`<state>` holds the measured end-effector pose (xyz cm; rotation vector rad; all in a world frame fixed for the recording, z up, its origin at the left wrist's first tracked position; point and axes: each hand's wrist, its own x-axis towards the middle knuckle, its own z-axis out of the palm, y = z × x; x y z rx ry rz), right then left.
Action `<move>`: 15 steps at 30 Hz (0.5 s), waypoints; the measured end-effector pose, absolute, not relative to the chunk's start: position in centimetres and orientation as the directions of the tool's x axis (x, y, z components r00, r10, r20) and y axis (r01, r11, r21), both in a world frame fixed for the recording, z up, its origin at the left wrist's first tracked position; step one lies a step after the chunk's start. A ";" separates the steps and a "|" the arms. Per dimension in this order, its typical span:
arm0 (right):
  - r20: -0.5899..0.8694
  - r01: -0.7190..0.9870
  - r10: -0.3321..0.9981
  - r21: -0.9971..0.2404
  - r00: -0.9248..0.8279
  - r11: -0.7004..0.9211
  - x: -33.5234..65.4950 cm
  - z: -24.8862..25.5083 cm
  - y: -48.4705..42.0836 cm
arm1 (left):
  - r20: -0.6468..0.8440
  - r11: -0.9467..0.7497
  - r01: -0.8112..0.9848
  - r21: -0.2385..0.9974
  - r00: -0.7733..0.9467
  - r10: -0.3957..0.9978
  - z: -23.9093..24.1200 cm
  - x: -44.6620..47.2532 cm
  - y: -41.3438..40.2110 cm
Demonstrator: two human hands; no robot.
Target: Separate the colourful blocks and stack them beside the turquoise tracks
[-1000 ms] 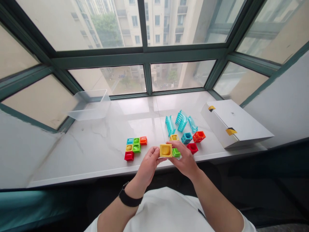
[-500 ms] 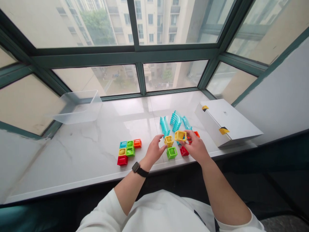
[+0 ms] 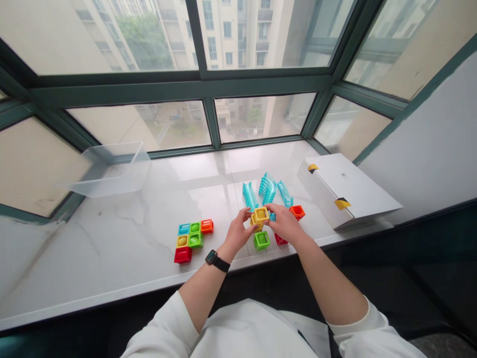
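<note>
Two yellow toy cubes [image 3: 260,217] now joined, no longer apart on the sill. Left hand [image 3: 238,231] and right hand [image 3: 285,223] half-closed, holding them from either side; green cube [image 3: 262,240] just below, untouched.

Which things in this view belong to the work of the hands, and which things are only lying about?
In the work: left hand and right hand, both on two yellow toy blocks; nearest, a green block.

Lying about: orange block; multicoloured block group; teal track pieces; clear plastic tub; white box.
</note>
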<state>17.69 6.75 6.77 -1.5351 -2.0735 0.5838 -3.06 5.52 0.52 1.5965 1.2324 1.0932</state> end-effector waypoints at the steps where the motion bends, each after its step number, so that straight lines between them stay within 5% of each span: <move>1: 0.134 0.751 0.959 -0.598 -0.251 0.280 17.6 6.5 6.9 | 0.146 -0.180 0.261 0.948 0.143 0.979 0.5 -3.1 5.5; 15: 0.088 0.766 0.960 -0.586 -0.265 0.265 17.1 6.1 7.5 | 0.118 -0.153 0.256 0.955 0.147 0.982 0.5 -3.4 5.8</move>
